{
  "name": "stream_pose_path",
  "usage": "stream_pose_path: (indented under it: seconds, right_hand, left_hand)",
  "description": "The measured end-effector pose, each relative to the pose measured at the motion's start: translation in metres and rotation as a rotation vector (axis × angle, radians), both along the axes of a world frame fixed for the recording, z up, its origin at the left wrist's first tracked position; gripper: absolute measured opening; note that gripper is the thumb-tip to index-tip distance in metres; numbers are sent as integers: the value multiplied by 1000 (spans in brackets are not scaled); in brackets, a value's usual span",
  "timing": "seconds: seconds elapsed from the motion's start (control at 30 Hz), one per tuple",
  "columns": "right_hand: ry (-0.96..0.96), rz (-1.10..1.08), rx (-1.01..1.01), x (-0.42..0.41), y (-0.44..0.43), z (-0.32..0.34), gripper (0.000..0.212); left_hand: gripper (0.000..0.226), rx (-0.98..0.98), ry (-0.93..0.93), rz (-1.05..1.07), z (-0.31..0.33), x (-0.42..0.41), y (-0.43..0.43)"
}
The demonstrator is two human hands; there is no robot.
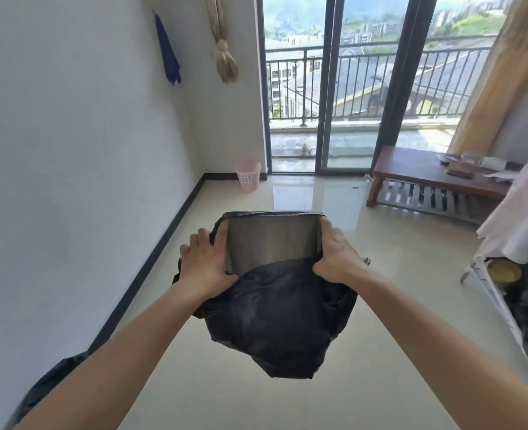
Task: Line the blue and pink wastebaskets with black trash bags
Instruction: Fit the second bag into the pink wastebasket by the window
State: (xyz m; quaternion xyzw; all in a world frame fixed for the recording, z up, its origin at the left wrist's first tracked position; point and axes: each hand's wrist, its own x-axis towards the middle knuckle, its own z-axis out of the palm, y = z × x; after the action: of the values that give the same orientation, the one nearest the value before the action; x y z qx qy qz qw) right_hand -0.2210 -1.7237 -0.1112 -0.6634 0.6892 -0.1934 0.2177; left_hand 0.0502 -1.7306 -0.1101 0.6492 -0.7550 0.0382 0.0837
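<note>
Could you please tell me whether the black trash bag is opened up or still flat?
Opened: both hands, left hand and right hand, stretch the black trash bag mouth apart.

Single head-worn wide-angle view, looking forward and down across the glossy cream tiled floor (287,398) toward the dark-framed glass balcony doors (331,88); hands close below.

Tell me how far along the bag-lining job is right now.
Done: possibly one basket, since black plastic shows at the lower left, but what it covers is hidden. In hand: the left hand and right hand hold a black trash bag spread open in mid-air. Left: the pink wastebasket stands bare in the far corner, with no bag in it. The blue one isn't visible.
</note>
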Motion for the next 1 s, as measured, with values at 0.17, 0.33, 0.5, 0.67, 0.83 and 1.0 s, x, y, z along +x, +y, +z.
stream_pose_path:
  seconds: [0.17,0.33,0.5,0.67,0.83,1.0]
  right_hand:
    - [58,50,-73,11,-169,25,96]
    - [52,121,-164,45,-341,13,70]
    - [92,118,-152,68,-508,5,58]
    - [168,123,0,66,-656,5,72]
    - [261,134,153,46,-797,-28,106]
    - [421,124,218,20,-959,-66,111]
  left_hand:
    - [97,-98,64,61,15,14,-143]
    - [72,-206,194,111,-3,44,-299]
    - [77,-131,176,77,-13,74,-467]
    - [95,-64,83,-1,-5,86,-633]
    - [111,17,-91,-28,-23,72,-795]
    - [114,141,-278,30,-51,47,-968]
